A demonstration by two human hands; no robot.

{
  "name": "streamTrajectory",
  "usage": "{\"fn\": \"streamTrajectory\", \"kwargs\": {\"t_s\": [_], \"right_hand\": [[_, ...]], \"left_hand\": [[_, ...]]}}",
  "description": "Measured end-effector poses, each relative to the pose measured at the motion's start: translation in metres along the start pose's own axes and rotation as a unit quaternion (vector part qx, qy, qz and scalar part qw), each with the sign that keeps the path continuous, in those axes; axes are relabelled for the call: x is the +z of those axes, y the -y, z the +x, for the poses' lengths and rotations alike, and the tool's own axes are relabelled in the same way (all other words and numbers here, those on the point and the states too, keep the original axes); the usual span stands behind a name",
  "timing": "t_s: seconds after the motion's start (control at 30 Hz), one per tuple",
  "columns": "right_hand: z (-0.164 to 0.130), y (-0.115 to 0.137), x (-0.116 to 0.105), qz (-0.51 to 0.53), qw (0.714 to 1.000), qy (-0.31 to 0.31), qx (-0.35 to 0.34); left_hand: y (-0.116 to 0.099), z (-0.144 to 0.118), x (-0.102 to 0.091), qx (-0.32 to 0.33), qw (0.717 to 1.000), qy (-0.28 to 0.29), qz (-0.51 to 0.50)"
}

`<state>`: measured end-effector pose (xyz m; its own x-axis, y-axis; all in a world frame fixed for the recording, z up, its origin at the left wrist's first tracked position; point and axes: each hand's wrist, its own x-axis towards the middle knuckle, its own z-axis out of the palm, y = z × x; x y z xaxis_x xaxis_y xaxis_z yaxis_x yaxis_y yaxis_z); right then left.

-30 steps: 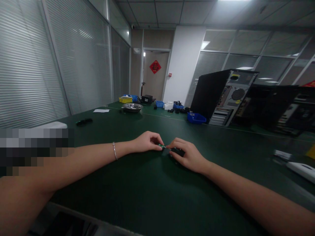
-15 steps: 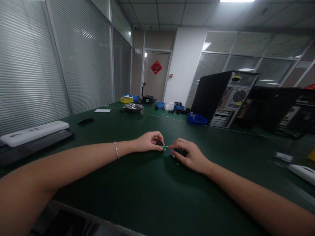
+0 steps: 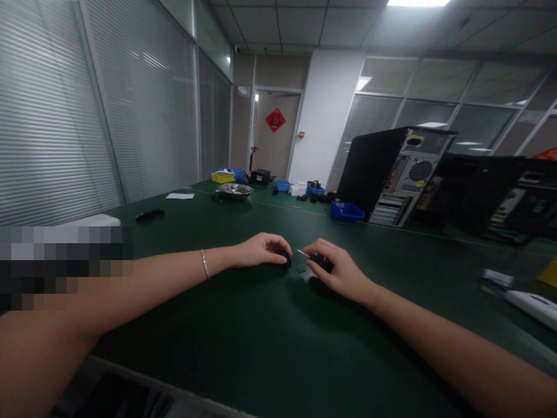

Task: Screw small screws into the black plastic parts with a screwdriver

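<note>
Two bare hands rest close together on the dark green table (image 3: 243, 348), near its middle. The left hand (image 3: 261, 251) lies with its fingers curled down over a small black part (image 3: 286, 259), which shows only at the fingertips; the fingers are closed around it and it touches the table. The right hand (image 3: 339, 271) is just beside it, fingers bent and narrow, pinching a black tool (image 3: 321, 263) whose thin metal tip points toward the left hand. Between the two hands a tiny green piece (image 3: 300, 270) lies on the table, apart from both; it is too small to tell more. A thin bracelet (image 3: 203, 265) sits on the left wrist.

Farther back on the table stand a black computer case (image 3: 394, 174) with its rear side visible, a blue bin (image 3: 347, 211) just beside it, a metal bowl (image 3: 235, 190) and a yellow bin (image 3: 222, 177). A white flat object (image 3: 531, 302) lies at the right edge.
</note>
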<state>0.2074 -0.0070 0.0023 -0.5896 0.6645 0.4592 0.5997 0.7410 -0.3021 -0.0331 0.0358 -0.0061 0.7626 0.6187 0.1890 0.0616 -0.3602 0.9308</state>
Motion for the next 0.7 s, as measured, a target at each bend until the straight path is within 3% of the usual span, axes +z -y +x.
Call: {"fn": "streamTrajectory", "kwargs": {"t_s": [0.13, 0.4, 0.5, 0.7], "right_hand": [[0.003, -0.005, -0.002, -0.009, 0.999, 0.008, 0.046], [0.010, 0.003, -0.002, -0.036, 0.978, 0.091, 0.185], [0.011, 0.002, -0.006, -0.027, 0.977, 0.109, 0.183], [0.014, -0.002, -0.006, -0.009, 0.986, 0.133, 0.102]], "left_hand": [[-0.001, -0.001, -0.001, -0.010, 1.000, 0.004, 0.002], [-0.006, -0.001, 0.001, -0.024, 0.999, -0.014, -0.017], [-0.010, -0.002, 0.002, -0.036, 0.999, -0.017, -0.024], [-0.011, -0.002, 0.003, -0.032, 0.999, -0.015, -0.030]]}}
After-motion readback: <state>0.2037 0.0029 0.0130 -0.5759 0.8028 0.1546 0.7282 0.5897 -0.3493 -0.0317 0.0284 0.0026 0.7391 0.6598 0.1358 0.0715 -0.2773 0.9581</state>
